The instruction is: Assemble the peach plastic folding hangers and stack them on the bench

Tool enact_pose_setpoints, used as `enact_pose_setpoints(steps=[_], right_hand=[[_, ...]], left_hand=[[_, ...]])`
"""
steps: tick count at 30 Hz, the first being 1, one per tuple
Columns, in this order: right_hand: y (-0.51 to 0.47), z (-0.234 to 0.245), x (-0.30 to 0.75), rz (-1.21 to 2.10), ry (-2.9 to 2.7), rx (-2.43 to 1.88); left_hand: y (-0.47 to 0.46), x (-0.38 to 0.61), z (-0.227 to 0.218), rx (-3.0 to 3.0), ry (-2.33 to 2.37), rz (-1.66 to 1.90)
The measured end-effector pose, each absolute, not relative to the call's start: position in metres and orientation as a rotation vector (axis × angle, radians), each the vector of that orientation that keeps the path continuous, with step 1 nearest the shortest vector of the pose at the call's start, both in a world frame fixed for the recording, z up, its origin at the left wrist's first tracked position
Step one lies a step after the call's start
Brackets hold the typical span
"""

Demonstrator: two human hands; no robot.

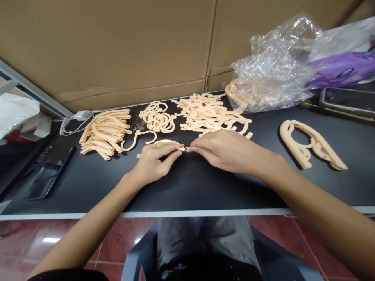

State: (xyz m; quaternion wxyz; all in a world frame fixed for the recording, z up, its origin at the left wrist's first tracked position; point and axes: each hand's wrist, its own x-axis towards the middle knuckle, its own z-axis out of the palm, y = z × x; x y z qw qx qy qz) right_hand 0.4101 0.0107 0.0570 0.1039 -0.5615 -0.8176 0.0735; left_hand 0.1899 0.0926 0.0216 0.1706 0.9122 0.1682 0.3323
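Note:
Just in front of me, over the dark tabletop, my left hand (152, 164) pinches a cream plastic hanger piece (166, 142) with a curved arm. My right hand (225, 150) is closed on a thin cream hanger part (190, 149), mostly covered by the fingers. The two parts meet, or nearly meet, between my fingertips; whether they are joined I cannot tell. Beyond my left hand lies a single loose hanger hook (134, 141). A small heap of cream hooks (159, 121) is behind it. Farther right sits a pile of curved hanger arms (202, 113), partly behind my right hand.
Straight hanger arms (107, 130) are stacked at left, near a phone (52, 175) and a white cable (68, 121). A folded hanger (296, 150) lies at right. Behind it are a clear plastic bag (269, 78), a purple packet (340, 70) and another phone-like device (348, 99). Cardboard (131, 43) stands behind.

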Motion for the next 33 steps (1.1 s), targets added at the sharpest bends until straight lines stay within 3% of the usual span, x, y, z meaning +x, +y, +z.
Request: enact_pose_setpoints(steps=[12, 19, 25, 33], right_hand=[[0.0047, 0.0621, 0.4058, -0.074, -2.571, -1.744], [0.0031, 0.0626, 0.4044, -0.097, -2.592, -1.736], [0.0021, 0.0632, 0.4027, -0.111, -2.580, -1.724], [0.0016, 0.0616, 0.4022, -0.064, -2.627, -1.694]], left_hand=[[0.0904, 0.1870, 0.0204, 2.918, 0.423, 0.857], [0.0877, 0.1881, 0.0212, 2.860, 0.397, 0.798], [0.0849, 0.1883, 0.0193, 2.919, 0.322, 1.030], [0.0845, 0.1892, 0.0278, 2.921, 0.233, 0.805]])
